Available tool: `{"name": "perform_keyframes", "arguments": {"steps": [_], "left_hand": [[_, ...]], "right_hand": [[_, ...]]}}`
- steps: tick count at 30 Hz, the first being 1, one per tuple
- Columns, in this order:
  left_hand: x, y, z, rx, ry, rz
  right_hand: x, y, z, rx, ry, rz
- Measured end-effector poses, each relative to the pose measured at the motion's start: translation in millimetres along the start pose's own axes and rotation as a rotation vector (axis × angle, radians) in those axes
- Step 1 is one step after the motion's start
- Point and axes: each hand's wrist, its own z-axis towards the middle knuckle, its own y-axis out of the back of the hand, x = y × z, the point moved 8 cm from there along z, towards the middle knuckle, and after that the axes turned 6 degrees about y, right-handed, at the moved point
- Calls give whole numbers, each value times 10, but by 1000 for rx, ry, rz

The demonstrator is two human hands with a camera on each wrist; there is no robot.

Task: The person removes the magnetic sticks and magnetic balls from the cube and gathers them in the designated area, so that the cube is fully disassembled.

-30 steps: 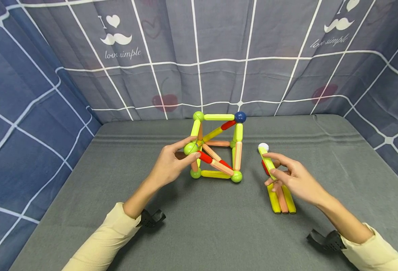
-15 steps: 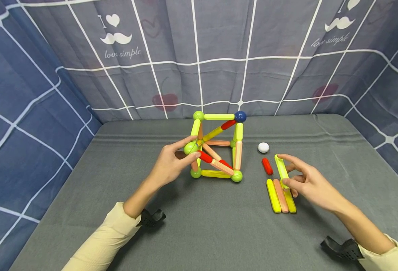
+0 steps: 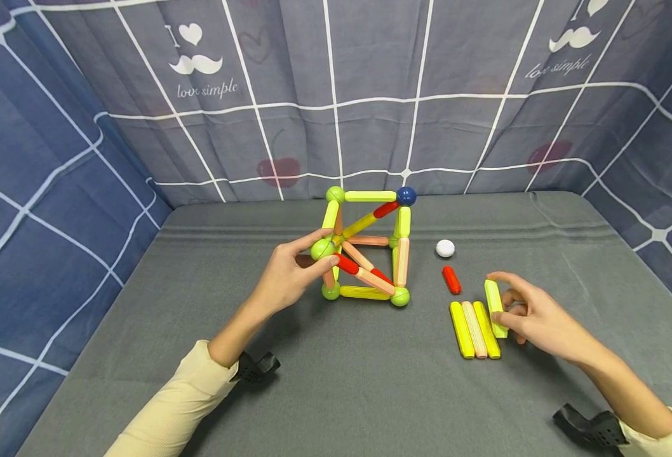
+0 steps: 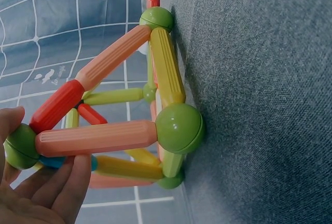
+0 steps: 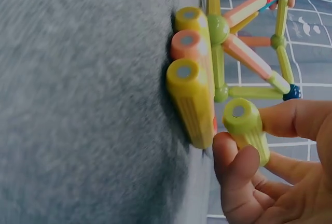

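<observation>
A cube-like frame of magnetic rods (image 3: 364,293) and balls stands on the cloth. My left hand (image 3: 284,276) grips the green ball (image 3: 322,250) at its raised near-left corner, thumb and forefinger on either side. In the left wrist view, fingers also lie against a blue rod piece (image 4: 54,162) behind that ball (image 4: 21,146). Between thumb and fingers, my right hand (image 3: 536,320) pinches a light green magnetic rod (image 3: 493,301), tilted beside a row of two yellow rods (image 3: 460,330) and a peach rod (image 3: 474,329). A metal disc shows at its end (image 5: 238,111).
Behind the row lie a short red rod (image 3: 451,280) and a white ball (image 3: 444,248), both right of the frame. A dark blue ball (image 3: 406,196) tops the frame's far-right corner. Grey cloth (image 3: 336,393) covers the table, with a checked curtain (image 3: 370,139) behind.
My right hand has carried the light green rod away from the white ball, rightward and nearer, past the row of rods. The left hand and the frame have kept their place.
</observation>
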Motion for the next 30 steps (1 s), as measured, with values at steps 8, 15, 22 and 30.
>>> {"name": "perform_keyframes", "arguments": {"steps": [8,15,22,30], "left_hand": [[-8,-5,4,2,4,-5],[-6,-5,0,3,1,-3],[8,-7,1,2,0,-7],[-17,-25,-29,-4,-3,5]], "right_hand": [[-142,-27,-15,55,-11,-14],[-176,-51,-8,100,9,-36],[-200,-33,-14,105,-41,-41],[-36,118,20,64,-21,-64]]}}
